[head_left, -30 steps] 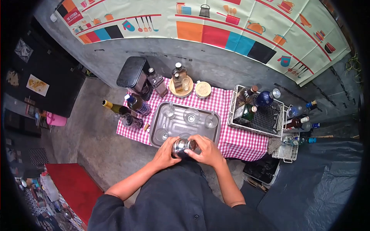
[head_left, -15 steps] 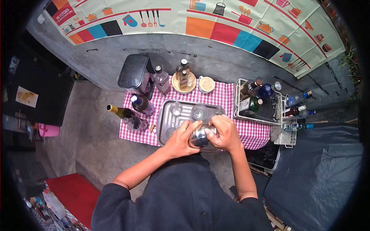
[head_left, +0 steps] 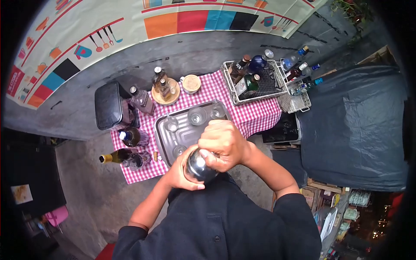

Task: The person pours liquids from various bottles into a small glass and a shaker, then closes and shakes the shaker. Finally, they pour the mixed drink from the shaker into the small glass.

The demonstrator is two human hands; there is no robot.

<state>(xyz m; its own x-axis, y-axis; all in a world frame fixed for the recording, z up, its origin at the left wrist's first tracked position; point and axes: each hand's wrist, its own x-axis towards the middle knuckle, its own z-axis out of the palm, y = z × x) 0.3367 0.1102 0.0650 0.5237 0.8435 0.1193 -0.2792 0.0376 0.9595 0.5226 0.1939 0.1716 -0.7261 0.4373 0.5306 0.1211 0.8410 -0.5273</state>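
My left hand (head_left: 178,172) is wrapped round the side of a shiny metal shaker (head_left: 199,168), close in front of my body. From above and to the right, my right hand (head_left: 225,145) grips the upper part of the same shaker, its fingers curled into a fist that hides what they hold. Just beyond both hands lies a grey ribbed tray (head_left: 187,133). On it stand several clear glasses, among them one at the back middle (head_left: 197,116), one at the back left (head_left: 171,124) and one at the front left (head_left: 179,151).
A checkered cloth (head_left: 251,113) covers the table. Bottles stand at left, including a yellow-necked one (head_left: 116,156), beside a black-lidded container (head_left: 108,105). A wooden plate (head_left: 166,100) with bottles and a cup (head_left: 190,84) are behind the tray. A wire basket (head_left: 260,99) holds bottles.
The camera view has turned and shifted. Both hands have drawn the shaker nearer my body, off the tray's front edge, and my right fist now covers more of its upper part.
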